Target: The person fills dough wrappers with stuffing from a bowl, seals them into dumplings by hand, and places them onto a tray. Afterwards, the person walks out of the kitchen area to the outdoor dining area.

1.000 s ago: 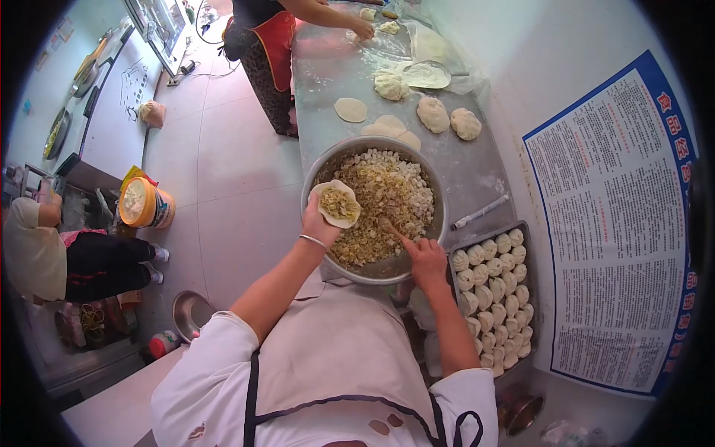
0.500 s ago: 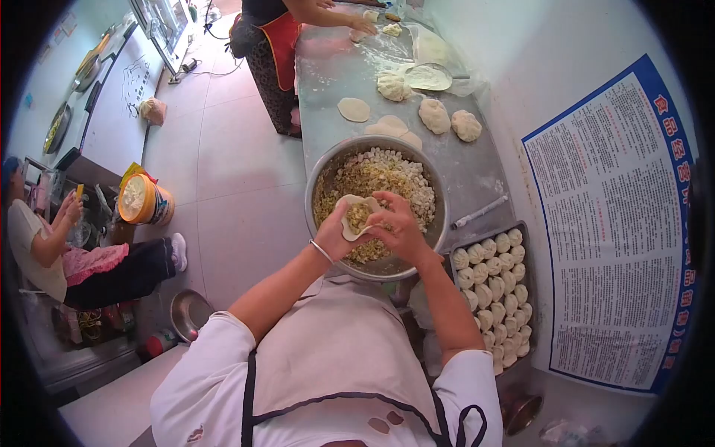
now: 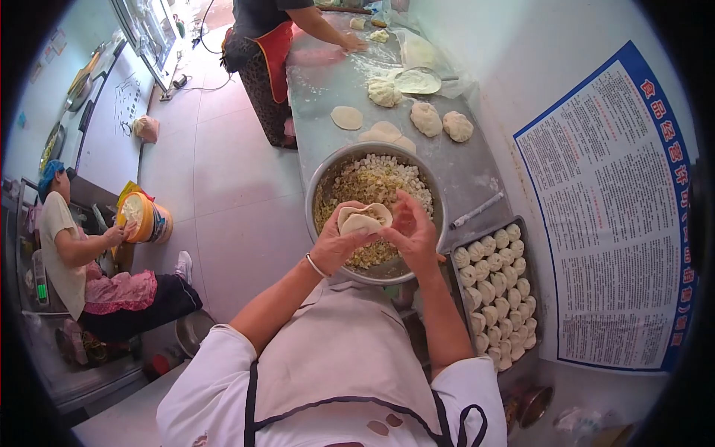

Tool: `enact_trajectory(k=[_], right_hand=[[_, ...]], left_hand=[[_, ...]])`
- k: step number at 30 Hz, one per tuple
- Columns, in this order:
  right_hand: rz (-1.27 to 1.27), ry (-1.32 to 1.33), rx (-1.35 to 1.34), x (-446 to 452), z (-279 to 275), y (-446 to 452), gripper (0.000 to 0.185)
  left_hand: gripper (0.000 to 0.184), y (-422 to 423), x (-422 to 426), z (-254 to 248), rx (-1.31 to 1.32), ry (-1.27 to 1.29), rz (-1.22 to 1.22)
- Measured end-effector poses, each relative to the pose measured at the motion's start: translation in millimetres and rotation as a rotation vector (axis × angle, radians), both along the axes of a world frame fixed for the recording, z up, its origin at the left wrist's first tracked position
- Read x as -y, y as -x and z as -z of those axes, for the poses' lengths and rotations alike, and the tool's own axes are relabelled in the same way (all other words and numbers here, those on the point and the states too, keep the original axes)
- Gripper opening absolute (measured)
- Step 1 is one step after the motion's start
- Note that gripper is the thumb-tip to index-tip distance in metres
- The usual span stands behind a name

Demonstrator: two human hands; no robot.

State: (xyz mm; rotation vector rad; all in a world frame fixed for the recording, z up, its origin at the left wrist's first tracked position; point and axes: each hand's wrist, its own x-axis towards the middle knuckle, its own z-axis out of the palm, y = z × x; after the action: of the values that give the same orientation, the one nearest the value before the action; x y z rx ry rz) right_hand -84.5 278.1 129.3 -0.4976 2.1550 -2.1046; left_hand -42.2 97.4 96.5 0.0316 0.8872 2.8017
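Observation:
My left hand [image 3: 337, 242] is curled around a round dough wrapper [image 3: 359, 222], cupped with its edges folded upward. A little filling shows in the wrapper's opening. Close against its right side is my right hand [image 3: 417, 235], fingers apart and thumb near the dough's edge; whether the thumb touches it I cannot tell. Both hands are over a large metal bowl [image 3: 441, 195] of chopped filling [image 3: 383, 173], yellowish green with pale cubes. To the right, a metal tray [image 3: 456, 277] carries rows of pleated buns [image 3: 500, 287].
Beyond the bowl, flat dough wrappers [image 3: 347, 118] and dough lumps [image 3: 426, 119] lie on the metal table [image 3: 316, 97]. A co-worker's hand [image 3: 354, 43] rests there. Another person [image 3: 67, 253] sits left beside an orange bucket [image 3: 160, 223]. A printed poster [image 3: 603, 208] hangs right.
The wrapper's edges have come up and its opening has narrowed. My right hand has shifted slightly right, its fingers spreading. The seated person's hands have lowered toward the bucket.

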Motion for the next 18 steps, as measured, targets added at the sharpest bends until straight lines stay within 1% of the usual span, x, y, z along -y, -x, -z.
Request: enact_trajectory(k=[1,3,4,7,10,13,16,18], right_hand=[[0.01,0.112,0.106,-1,5,-4,0.044],[0.058,0.196,0.25,9,3,-21,0.043],[0.085,0.24,0.321,16,1,-28,0.043],[0.254,0.226,0.187,26,6,-40,0.035],[0.395,-0.294,-0.343,19,6,-50,0.023],[0.459,-0.428,-0.644,13,-10,-61,0.017],[0.419,-0.525,-0.565,0,-21,-80,0.014],[0.411,-0.364,-0.403,-5,-33,-88,0.013]], left_hand=[[0.049,-1,1,-2,0.006,-0.024,0.005],[0.047,-4,3,-5,0.022,-0.072,0.021],[0.047,-4,4,-4,0.008,-0.055,0.031],[0.047,-9,4,-5,-0.018,-0.038,0.077],[0.047,-13,1,-10,-0.041,-0.049,0.141],[0.046,-20,-6,-11,-0.075,-0.017,0.184],[0.042,-32,-12,-15,-0.082,-0.014,0.219],[0.039,-37,-17,-19,-0.095,-0.013,0.227]])
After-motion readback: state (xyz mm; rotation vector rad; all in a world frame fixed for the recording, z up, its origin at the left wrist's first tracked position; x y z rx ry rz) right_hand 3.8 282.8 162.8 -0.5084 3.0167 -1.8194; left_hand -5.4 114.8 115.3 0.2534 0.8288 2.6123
